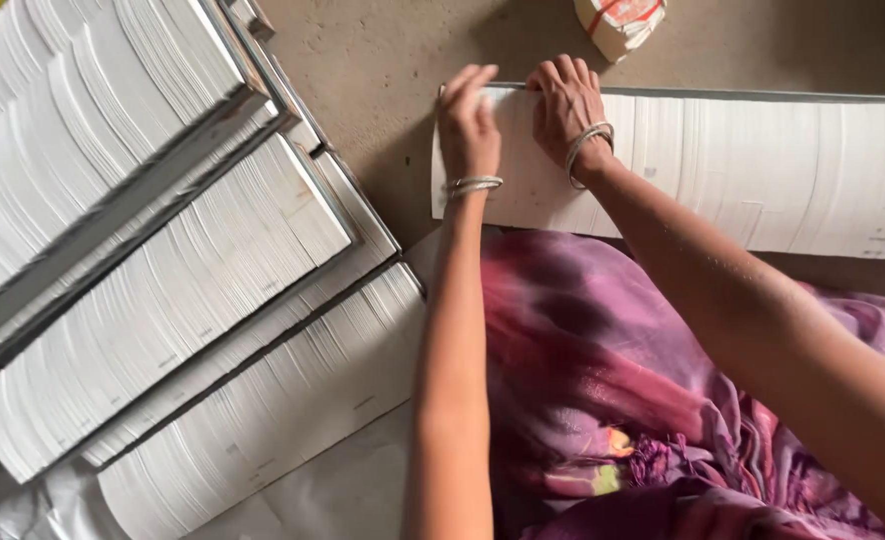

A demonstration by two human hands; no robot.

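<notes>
White paper stack [723, 170]: both hands [518, 125] flat, seemingly pressing left edge; concrete floor [393, 60] beyond.

I see a bare concrete floor [383, 60] carrying a long row of white sheets [763, 170], several fanned white stacks [163, 300] at left, and a small wrapped packet [620, 22].

Soft, even daylight, fairly bright. Faint shadows fall left of the paper stack [683, 170] at upper centre. Slight softness throughout; white sheets [163, 290] at left nearly glare.
</notes>
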